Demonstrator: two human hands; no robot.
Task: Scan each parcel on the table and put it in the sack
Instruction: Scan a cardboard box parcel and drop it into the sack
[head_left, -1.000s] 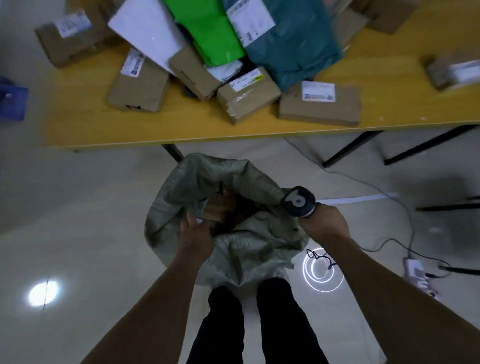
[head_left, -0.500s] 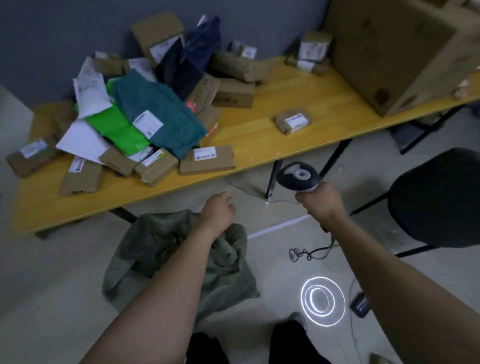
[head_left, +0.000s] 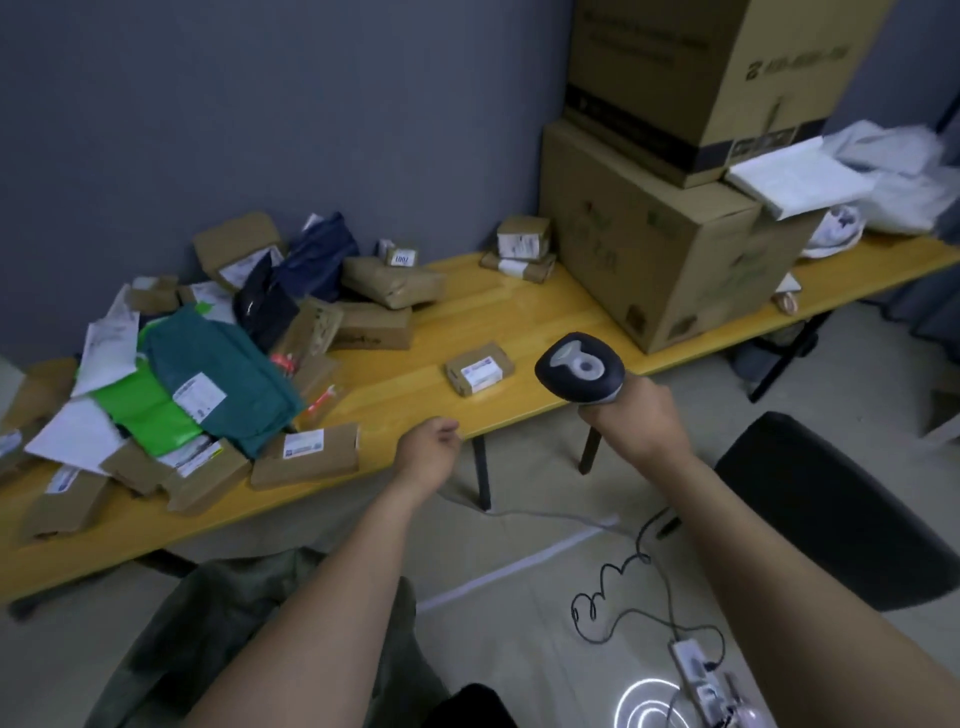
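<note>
In front of the table (head_left: 519, 312), the sack (head_left: 171, 644) is partly hidden behind the left forearm (head_left: 322, 597) and cut off at the bottom edge. The scanner (head_left: 579, 370) handle is hidden inside the right hand (head_left: 636, 426). On the table, the parcel labels (head_left: 480, 371) are too blurred to read.

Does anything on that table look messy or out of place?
Yes. The parcels at the left end of the table lie in a jumbled pile, bags and boxes overlapping at odd angles. One small box sits alone, apart from it. Nothing looks spilled.
</note>
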